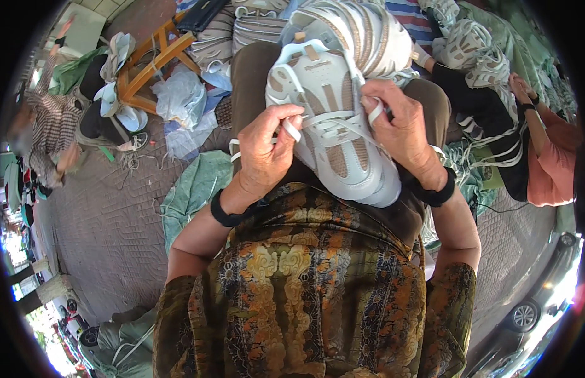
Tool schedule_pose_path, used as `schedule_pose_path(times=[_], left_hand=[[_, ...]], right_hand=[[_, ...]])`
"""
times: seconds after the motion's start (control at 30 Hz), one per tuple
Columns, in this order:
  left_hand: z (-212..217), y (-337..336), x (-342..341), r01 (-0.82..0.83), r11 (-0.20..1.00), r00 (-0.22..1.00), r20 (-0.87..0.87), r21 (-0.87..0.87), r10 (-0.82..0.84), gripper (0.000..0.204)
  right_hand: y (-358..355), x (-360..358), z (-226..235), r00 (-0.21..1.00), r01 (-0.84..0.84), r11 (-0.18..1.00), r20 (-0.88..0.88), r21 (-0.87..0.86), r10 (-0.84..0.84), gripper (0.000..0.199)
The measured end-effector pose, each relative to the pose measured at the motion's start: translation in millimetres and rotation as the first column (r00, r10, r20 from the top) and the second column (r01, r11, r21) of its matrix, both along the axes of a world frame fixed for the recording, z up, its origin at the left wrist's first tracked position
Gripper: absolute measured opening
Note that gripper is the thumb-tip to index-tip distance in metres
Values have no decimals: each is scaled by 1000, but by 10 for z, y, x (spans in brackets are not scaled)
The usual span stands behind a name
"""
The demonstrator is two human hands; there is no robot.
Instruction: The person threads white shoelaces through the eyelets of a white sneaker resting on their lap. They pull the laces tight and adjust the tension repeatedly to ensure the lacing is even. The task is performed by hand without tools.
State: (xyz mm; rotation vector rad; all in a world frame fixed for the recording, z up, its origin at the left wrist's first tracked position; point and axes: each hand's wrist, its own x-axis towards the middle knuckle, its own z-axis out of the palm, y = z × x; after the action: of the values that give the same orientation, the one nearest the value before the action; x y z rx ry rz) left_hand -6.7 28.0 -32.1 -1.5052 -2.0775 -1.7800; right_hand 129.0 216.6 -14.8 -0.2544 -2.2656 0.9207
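On my lap lies a white and tan sneaker (346,160), its toe toward me and its opening away. A flat white shoelace (333,120) crosses the lower part of its tongue. My left hand (265,146) pinches one lace end at the shoe's left side. Opposite it, my right hand (403,123) is closed on the other end, which loops up between thumb and fingers. Both hands are just above the shoe, level with the crossed lace. Just beyond the sneaker sits a bundle of similar shoe parts (374,38), white with tan stripes.
A wooden stool (157,69) stands at the far left, beside a clear plastic bag (182,94). Green sacking (195,189) lies by my left knee. More sneakers (466,47) are piled at the far right. People sit on both sides; one at right wears a pink top (551,164).
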Motion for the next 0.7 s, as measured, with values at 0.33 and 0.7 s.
schedule_pose_path(times=[0.33,0.7], left_hand=[[29,-25,47,25,998,992,126,-49,-19,19],[417,79,-125,182,913,983,95,-364,-158,25]], right_hand=[[116,21,-37,983,-93,853,87,-514,160,5],[103,43,2,974,-62,914,176,-400,143,8]])
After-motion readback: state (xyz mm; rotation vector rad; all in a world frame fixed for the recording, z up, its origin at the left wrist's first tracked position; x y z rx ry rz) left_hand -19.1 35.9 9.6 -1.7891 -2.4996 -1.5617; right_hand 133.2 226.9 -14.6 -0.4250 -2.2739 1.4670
